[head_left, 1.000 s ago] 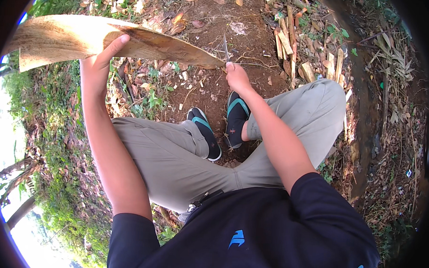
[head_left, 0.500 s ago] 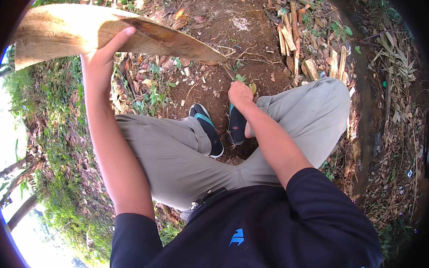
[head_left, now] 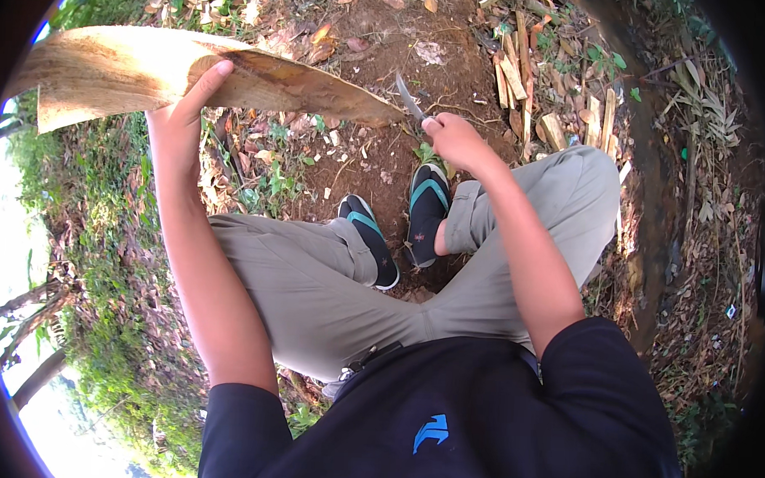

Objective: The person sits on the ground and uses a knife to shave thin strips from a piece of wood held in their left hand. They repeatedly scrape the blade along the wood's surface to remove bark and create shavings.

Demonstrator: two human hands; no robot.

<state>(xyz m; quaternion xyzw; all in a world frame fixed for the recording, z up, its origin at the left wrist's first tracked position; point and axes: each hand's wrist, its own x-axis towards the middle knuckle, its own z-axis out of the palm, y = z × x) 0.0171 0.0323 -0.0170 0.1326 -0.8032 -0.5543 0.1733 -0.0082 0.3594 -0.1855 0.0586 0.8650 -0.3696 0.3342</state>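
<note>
My left hand [head_left: 183,106] is closed round the lower edge of a long wooden board [head_left: 119,65], its thumb pressed on the near face and its other fingers hidden behind. The board reaches from the far left toward the middle and narrows to a point at its right end. Close by that tip, my right hand [head_left: 455,140] grips the handle of a knife [head_left: 408,95]. The blade points up and to the left, past the board's tip. Whether it touches the wood I cannot tell.
Split wood sticks [head_left: 513,71] and short wood pieces [head_left: 601,120] lie at the upper right. My two dark sandals [head_left: 428,203] stand on bare soil [head_left: 360,167] between my bent knees. Leaf litter and green plants [head_left: 104,254] cover the slope at left.
My right hand has moved up and a little right, and the knife blade has swung from below the board's tip to above it. The board's left end has dropped slightly.
</note>
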